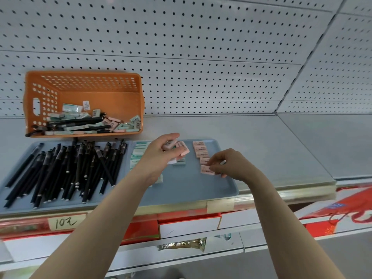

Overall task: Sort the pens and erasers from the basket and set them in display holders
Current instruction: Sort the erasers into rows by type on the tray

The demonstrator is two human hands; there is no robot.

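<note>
Holding a few pink erasers (175, 146) in your left grip (159, 156). Right grip (231, 164) pinches one eraser (207, 170) on the blue tray (221, 190), near the shelf (281, 141) front edge. Basket (100, 97) sits back-left.

A grey metal shelf (281, 150) runs across the view. Behind the shelf rises a white pegboard (201, 57) dotted with dark holes, turning a corner at the shelf's right end. On the shelf's front rail, towards its left, sits a handwritten price tag (66, 221) reading "10"; further right on the rail is a blank yellowish tag (220, 205). Below the shelf lie red boxes (141, 228) and a white box (187, 226), with a gold foil packet (183, 244) under them. Right of the shelf, lower down, lies a red bag (352, 206) with a cord.
</note>
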